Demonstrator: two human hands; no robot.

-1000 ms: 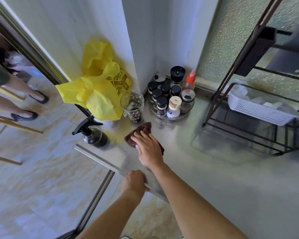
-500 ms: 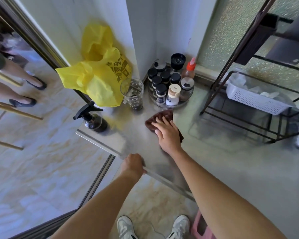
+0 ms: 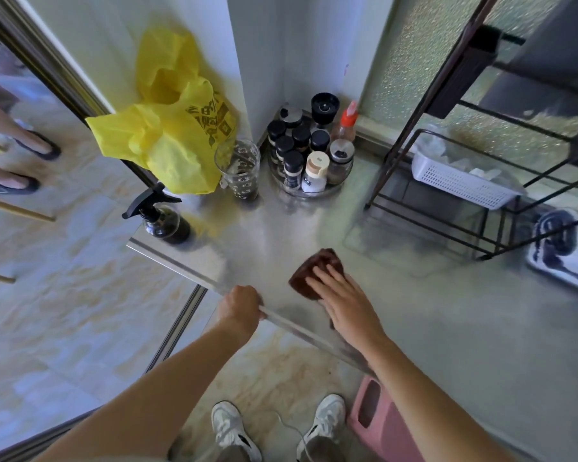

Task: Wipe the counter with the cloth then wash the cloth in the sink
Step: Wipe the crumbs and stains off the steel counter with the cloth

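Both bare forearms reach forward from the bottom of the view. The left hand [image 3: 241,308] curls its fingers over the desk's [image 3: 447,328] front edge. The right hand [image 3: 346,303] lies flat, palm down, fingers straight and pressing on the cloth [image 3: 314,271].

You are standing in a home kitchen. The brushed steel tabletop [image 3: 414,328] runs into a corner where a round clear turntable of black-capped spice jars [image 3: 309,155] sits beside a printed drinking glass [image 3: 239,170]. A dark spray bottle with a black trigger [image 3: 161,218] and a crumpled yellow plastic shopping bag [image 3: 167,138] stand near the edge, and a black wire rack [image 3: 481,195] carries a white perforated plastic basket [image 3: 461,185]. Marbled floor tiles [image 3: 64,295] lie below.
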